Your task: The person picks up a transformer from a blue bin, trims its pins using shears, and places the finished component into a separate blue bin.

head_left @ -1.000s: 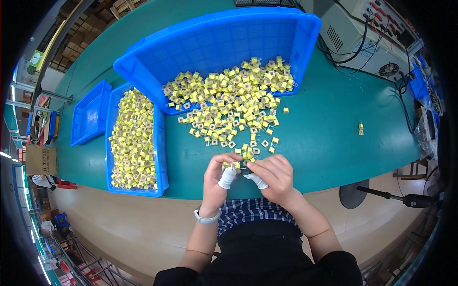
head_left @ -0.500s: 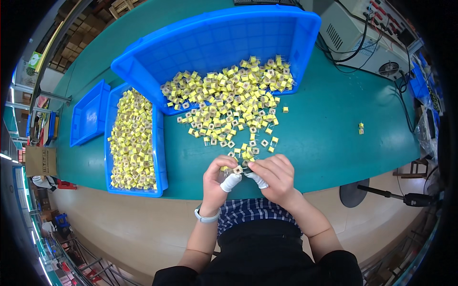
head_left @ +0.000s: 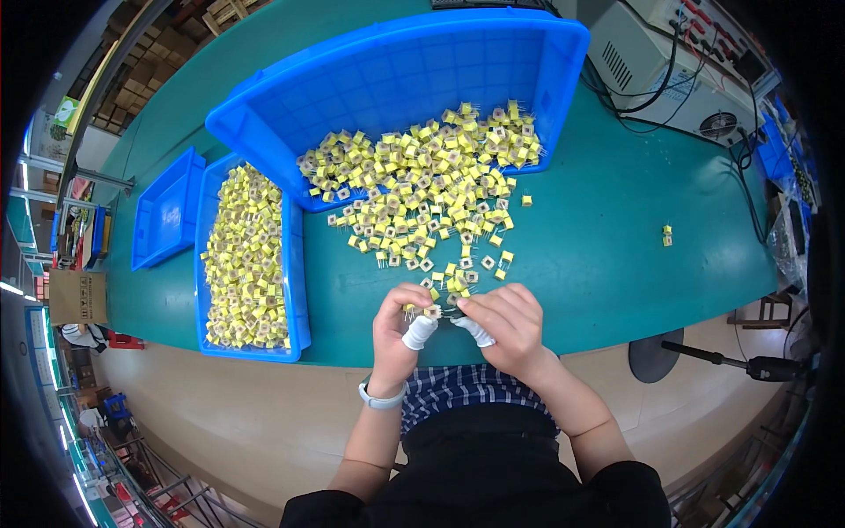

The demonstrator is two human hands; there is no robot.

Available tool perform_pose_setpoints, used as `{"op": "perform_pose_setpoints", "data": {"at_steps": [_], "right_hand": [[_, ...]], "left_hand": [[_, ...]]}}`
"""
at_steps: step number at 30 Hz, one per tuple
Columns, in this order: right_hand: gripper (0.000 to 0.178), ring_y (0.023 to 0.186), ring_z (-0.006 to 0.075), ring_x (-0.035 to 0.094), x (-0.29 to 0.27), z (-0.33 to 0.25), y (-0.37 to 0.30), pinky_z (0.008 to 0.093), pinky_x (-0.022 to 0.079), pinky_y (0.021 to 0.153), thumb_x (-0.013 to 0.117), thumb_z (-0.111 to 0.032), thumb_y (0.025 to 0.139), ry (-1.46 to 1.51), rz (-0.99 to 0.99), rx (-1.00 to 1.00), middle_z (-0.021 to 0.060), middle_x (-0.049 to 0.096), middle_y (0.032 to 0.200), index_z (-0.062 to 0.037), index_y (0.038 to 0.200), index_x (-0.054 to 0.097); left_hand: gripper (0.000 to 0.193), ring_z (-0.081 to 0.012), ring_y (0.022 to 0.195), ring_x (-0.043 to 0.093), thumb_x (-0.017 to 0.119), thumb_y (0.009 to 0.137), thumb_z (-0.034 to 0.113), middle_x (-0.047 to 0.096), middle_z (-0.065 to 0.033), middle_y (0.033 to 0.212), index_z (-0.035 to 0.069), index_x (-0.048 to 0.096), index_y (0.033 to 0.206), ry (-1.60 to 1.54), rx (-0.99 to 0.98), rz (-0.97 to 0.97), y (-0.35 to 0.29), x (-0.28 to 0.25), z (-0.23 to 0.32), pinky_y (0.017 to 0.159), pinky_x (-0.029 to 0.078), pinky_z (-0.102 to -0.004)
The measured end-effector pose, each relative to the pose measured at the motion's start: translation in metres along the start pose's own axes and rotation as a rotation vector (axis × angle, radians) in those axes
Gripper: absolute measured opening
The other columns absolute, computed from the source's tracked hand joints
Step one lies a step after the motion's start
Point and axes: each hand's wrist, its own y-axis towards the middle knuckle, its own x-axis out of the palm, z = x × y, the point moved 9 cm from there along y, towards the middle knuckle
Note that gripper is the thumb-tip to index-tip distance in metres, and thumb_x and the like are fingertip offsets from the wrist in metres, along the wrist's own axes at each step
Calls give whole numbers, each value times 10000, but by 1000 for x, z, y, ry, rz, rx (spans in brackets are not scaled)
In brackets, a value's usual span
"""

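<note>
Near the table's front edge, my left hand (head_left: 402, 324) pinches a small yellow electronic component with wire legs (head_left: 432, 311) between thumb and fingers. Thin legs of another yellow piece show by the same fingers. Beside it, my right hand (head_left: 504, 324) is closed, its thumb and forefinger pressed together. A thin dark bit shows at those fingertips; what it is, I cannot make out. White covers wrap both thumbs. Just beyond the fingers spreads a heap of like yellow components (head_left: 409, 216), spilling out of a large blue bin (head_left: 387, 75) tipped onto its side.
Left of the heap stands a long blue tray (head_left: 300, 330) full of the same components. Farther left lies a shallow blue tray (head_left: 165, 216). A pair of components (head_left: 667, 236) sits at the right. Behind them is a grey instrument case (head_left: 656, 79) with cables.
My left hand has shifted slightly left with its component, away from the right fingertips. My right hand has hardly moved.
</note>
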Motion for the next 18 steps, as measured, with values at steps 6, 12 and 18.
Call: {"op": "perform_pose_setpoints", "data": {"at_steps": [6, 12, 18], "right_hand": [[364, 671, 227, 617, 0, 0, 0, 349, 442, 618, 702, -17, 627, -2, 1, 0, 83, 703, 866, 4, 990, 718], [376, 672, 228, 618, 1, 0, 0, 351, 444, 617, 698, -15, 624, -3, -19, -3, 84, 705, 871, 4, 1000, 716], [412, 711, 253, 644, 0, 2, -1, 361, 466, 642, 703, -33, 631, 16, -10, 20, 110, 706, 881, 2, 1042, 708]], "left_hand": [[199, -152, 973, 542, 728, 885, 62, 568, -70, 1037, 43, 585, 1022, 56, 3, -71, 0, 7, 0, 871, 442, -280], [195, -156, 951, 555, 707, 920, 106, 573, -63, 998, 44, 565, 1039, 38, 27, -89, 4, 13, 5, 864, 447, -288], [269, -111, 763, 519, 569, 1029, 323, 570, -39, 851, 56, 546, 1044, -258, -141, -88, 1, 3, -11, 693, 409, -244]]}}
